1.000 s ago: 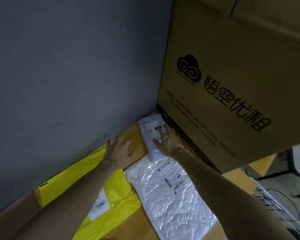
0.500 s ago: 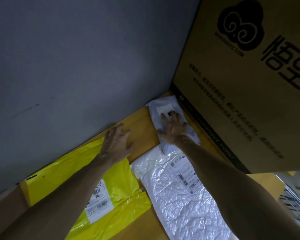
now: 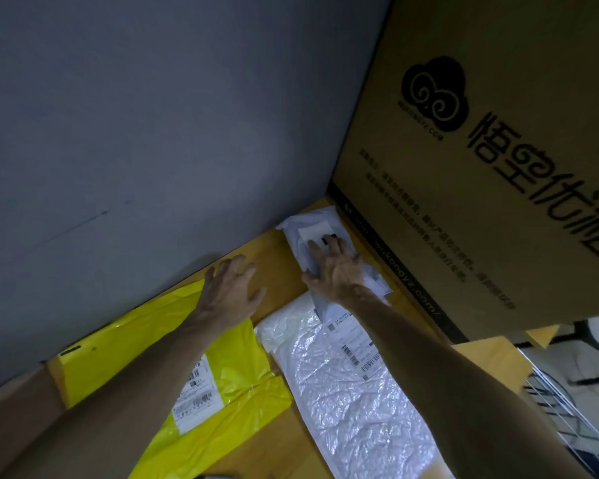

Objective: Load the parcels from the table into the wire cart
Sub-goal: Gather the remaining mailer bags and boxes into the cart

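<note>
Now | right hand [image 3: 336,267] grip spread, pressing small white parcel [image 3: 312,224] in tabletop [image 3: 277,257] corner | left hand [image 3: 229,288] spread flat | 3 parcels unloaded, including yellow parcel [image 3: 135,340] | wire cart [image 3: 564,413] barely visible; loading likely mostly ahead

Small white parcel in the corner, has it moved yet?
No. The small white parcel still sits in the corner between grey wall and cardboard box, under the right hand.
</note>
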